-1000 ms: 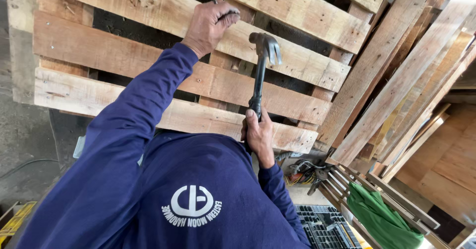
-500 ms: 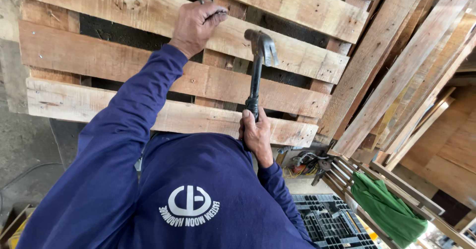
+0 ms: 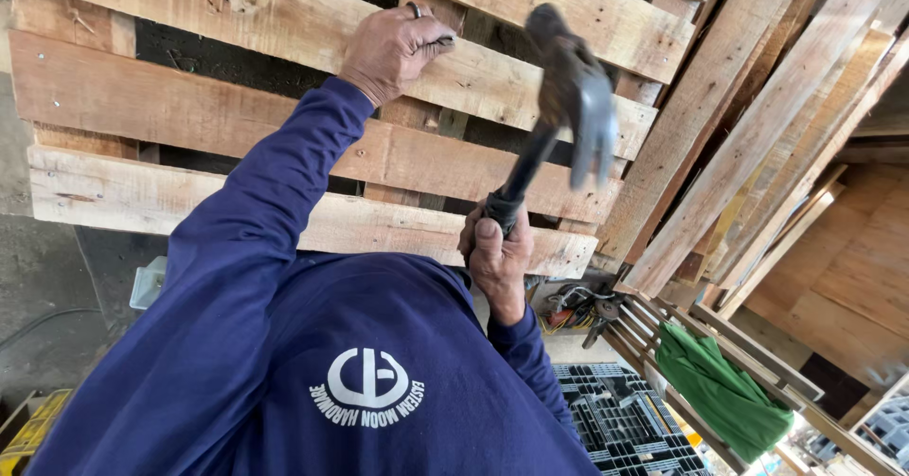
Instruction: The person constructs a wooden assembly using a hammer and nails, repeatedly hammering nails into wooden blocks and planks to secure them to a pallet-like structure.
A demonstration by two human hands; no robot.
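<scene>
A wooden pallet (image 3: 189,107) of rough planks stands on edge in front of me. My left hand (image 3: 388,52), in a dark blue sleeve with a ring on one finger, pinches a small nail (image 3: 445,40) against an upper plank. Lower down, my right hand (image 3: 497,263) grips the black handle of a claw hammer (image 3: 573,107). Its metal head is blurred with motion to the right of the nail, in front of the planks.
Long planks (image 3: 757,135) lean against the pallet's right side. On the ground below lie a green cloth (image 3: 720,391) on a wooden frame, a black plastic crate (image 3: 615,419), a tangle of tools (image 3: 578,305) and a small pale box (image 3: 150,282).
The hammer head has swung right and now shows motion blur. My left hand stays on the upper plank with the nail. The view has shifted slightly.
</scene>
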